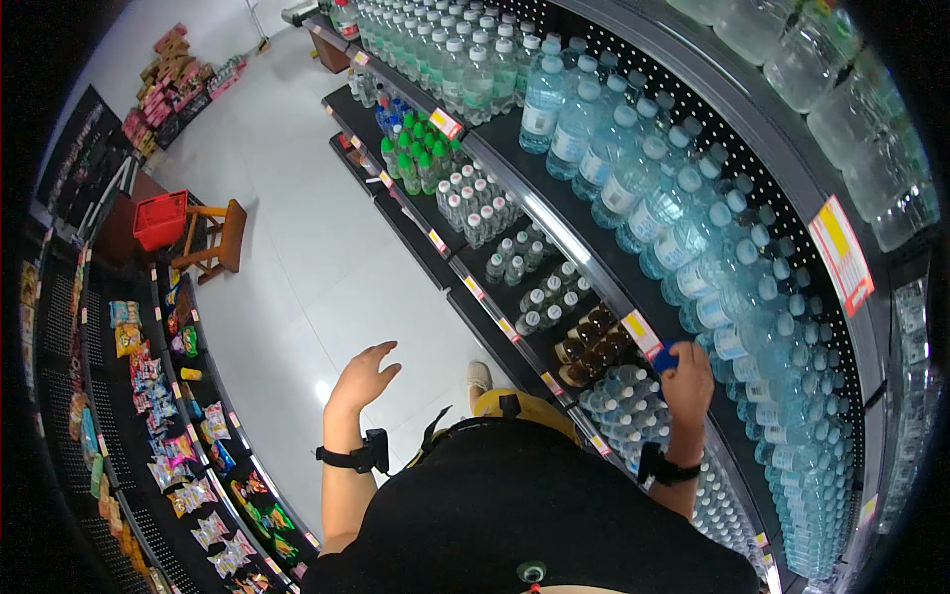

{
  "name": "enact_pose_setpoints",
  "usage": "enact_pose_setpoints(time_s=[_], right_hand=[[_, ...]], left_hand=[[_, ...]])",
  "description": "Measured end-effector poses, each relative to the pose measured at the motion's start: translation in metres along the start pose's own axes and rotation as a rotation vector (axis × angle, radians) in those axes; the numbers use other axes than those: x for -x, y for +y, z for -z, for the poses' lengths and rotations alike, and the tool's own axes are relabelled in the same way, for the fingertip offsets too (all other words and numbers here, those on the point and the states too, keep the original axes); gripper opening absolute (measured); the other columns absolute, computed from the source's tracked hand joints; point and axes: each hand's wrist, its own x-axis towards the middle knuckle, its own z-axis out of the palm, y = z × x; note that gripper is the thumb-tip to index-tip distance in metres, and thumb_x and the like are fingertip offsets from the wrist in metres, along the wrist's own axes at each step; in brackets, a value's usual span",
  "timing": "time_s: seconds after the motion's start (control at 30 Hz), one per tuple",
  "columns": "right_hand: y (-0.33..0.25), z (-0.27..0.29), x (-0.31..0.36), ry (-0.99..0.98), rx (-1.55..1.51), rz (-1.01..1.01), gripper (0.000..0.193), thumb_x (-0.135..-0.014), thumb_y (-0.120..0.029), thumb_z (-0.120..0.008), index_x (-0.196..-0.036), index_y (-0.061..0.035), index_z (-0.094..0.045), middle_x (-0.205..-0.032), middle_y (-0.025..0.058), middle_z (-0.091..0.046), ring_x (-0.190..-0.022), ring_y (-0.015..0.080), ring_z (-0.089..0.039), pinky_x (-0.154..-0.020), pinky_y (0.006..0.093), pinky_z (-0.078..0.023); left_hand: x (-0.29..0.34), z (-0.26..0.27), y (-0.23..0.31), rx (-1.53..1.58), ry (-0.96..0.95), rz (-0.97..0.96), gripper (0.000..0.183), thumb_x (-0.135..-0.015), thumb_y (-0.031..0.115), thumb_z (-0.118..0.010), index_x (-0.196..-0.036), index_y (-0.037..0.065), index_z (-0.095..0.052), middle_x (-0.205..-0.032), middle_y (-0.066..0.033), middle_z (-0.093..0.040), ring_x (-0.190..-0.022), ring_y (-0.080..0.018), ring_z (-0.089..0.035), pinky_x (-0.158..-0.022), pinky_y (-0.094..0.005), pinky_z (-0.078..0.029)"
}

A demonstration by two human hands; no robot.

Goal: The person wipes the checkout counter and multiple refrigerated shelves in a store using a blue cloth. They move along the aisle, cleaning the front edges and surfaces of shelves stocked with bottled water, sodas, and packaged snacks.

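My right hand (688, 381) is closed round a small dark blue object (665, 357), mostly hidden by the fingers; its kind is not clear. It is at the front edge of a shelf, beside a yellow-and-white price tag (641, 334). Pale blue water bottles (658, 233) stand in long rows on that shelf, right by the hand. Below it are brown bottles (594, 342) and clear bottles with white caps (625, 404). My left hand (363, 376) hangs in the air over the floor, its fingers apart and holding nothing.
Green-capped bottles (421, 163) fill a lower shelf farther along. Across the pale aisle floor (297, 213), snack packets (148, 386) line another shelf on the left. A red basket (160, 220) and a wooden stool (220, 238) stand in the aisle. Stacked boxes (170, 74) are farther back.
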Motion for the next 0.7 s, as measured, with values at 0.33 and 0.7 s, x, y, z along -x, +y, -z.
enact_pose_setpoints(time_s=[0.33,0.7], right_hand=[[-0.074,0.118,-0.075,-0.16,0.056,-0.173,0.03,-0.085,-0.019,-0.07,-0.113,-0.0089,-0.069,-0.115,0.0162,-0.07,-0.11,0.0382,-0.065,-0.091,0.0474,-0.053],[-0.138,-0.069,-0.132,-0.196,0.005,0.36,0.04,-0.095,-0.021,-0.069,-0.131,-0.0069,-0.063,-0.137,0.0162,-0.06,-0.124,0.0374,-0.059,-0.105,0.0482,-0.048]], left_hand=[[-0.111,0.014,0.027,-0.113,-0.044,-0.285,0.049,-0.101,0.033,-0.068,-0.146,0.013,-0.06,-0.14,-0.018,-0.066,-0.125,-0.0395,-0.064,-0.106,-0.0457,-0.053],[-0.101,0.026,0.001,-0.093,0.04,-0.133,0.053,-0.1,0.035,-0.068,-0.146,0.013,-0.059,-0.134,-0.0224,-0.068,-0.123,-0.0413,-0.064,-0.104,-0.0476,-0.053]])
